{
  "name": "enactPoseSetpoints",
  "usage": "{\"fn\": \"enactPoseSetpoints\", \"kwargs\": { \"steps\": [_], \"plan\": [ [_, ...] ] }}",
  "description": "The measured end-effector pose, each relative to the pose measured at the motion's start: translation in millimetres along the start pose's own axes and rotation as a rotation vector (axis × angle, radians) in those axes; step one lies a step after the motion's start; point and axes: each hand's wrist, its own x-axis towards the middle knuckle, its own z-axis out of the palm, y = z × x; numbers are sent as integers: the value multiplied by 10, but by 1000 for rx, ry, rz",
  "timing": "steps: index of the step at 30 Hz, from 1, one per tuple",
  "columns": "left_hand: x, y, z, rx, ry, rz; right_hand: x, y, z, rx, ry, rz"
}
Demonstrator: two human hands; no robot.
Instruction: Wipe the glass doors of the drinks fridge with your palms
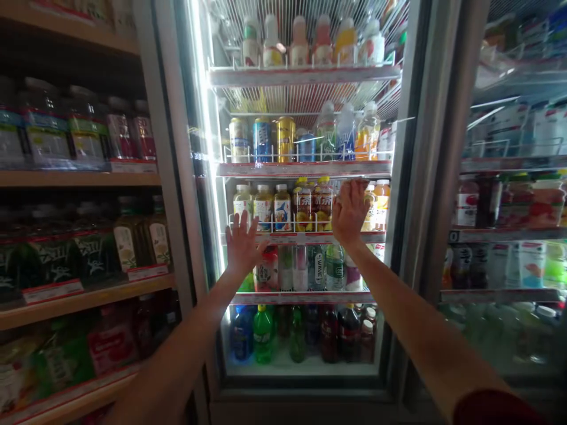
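Both my arms reach forward to a lit drinks fridge (pixel 411 195). My left hand (pixel 243 243) is open, its fingers spread flat at the height of the third shelf's rail (pixel 283 238). My right hand (pixel 349 211) is open too, fingers up and flat in front of a row of yellow-capped tea bottles (pixel 305 203). Neither hand holds anything. Whether the palms press on a glass door or hang in the open fridge I cannot tell. Below my hands stand water and juice bottles (pixel 316 268).
Cans (pixel 286 139) and bottles fill the fridge's upper shelves; green and dark soda bottles (pixel 263 333) stand at the bottom. Wooden shelves (pixel 80 177) with dim bottles run along the left. A second fridge (pixel 509 236) behind a glass door stands on the right.
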Motion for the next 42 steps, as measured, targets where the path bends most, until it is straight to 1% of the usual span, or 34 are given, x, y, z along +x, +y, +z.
{"fn": "enactPoseSetpoints", "kwargs": {
  "steps": [1, 2, 5, 6, 7, 8, 11, 12, 13, 14, 17, 18, 19, 20, 23, 24, 25, 26, 29, 30, 31, 32, 35, 36, 37, 39, 42],
  "plan": [
    [13, -16, -16, -1, -9, -11, -8, -78, 36, 13, 0, -19],
    [21, -26, -30, -4, -19, -14, -35, -178, 69, 33, -33, -76],
    [19, -63, -68, -12, -37, -1, -143, -464, 124, 101, -214, -338],
    [10, -91, -81, -15, -41, -6, -155, -513, 128, 113, -252, -388],
    [-2, -130, -93, -18, -42, -23, -145, -533, 131, 117, -260, -393],
    [-16, -177, -104, -21, -40, -51, -115, -532, 137, 117, -239, -354],
    [-61, -328, -128, -28, -33, -127, 3, -541, 193, 116, -117, -145],
    [-73, -366, -132, -30, -37, -129, 19, -587, 222, 124, -106, -123],
    [-83, -394, -136, -30, -43, -124, 11, -660, 252, 134, -124, -145],
    [-91, -415, -140, -30, -51, -115, -16, -750, 277, 145, -169, -210],
    [-119, -461, -162, -21, -72, -108, -138, -1002, 313, 169, -356, -493],
    [-134, -482, -173, -15, -77, -120, -158, -1043, 312, 172, -387, -542],
    [-154, -509, -186, -8, -82, -137, -156, -1060, 310, 173, -389, -543],
    [-176, -541, -200, -2, -85, -155, -135, -1058, 310, 170, -365, -498],
    [-243, -634, -233, 15, -92, -180, -44, -1067, 340, 156, -250, -260],
    [-261, -658, -241, 22, -98, -174, -39, -1108, 360, 153, -237, -221],
    [-274, -676, -247, 30, -105, -167, -58, -1173, 382, 154, -248, -226],
    [-285, -692, -252, 40, -111, -160, -99, -1259, 403, 161, -278, -277],
    [-313, -745, -267, 60, -113, -139, -253, -1531, 460, 215, -397, -565],
    [-324, -771, -273, 66, -110, -134, -274, -1598, 478, 232, -414, -629],
    [-338, -802, -279, 72, -110, -129, -265, -1648, 499, 240, -410, -644],
    [-352, -837, -286, 80, -114, -123, -227, -1686, 524, 241, -388, -612],
    [-392, -932, -302, 112, -131, -94, -26, -1787, 624, 234, -290, -424],
    [-402, -953, -306, 122, -136, -83, 25, -1834, 659, 239, -273, -398],
    [-409, -967, -309, 130, -140, -74, 52, -1888, 689, 246, -270, -404],
    [-419, -978, -315, 140, -135, -68, 29, -1993, 724, 258, -289, -495],
    [-424, -973, -329, 131, -101, -70, -78, -2043, 700, 270, -340, -707]
  ]
}}
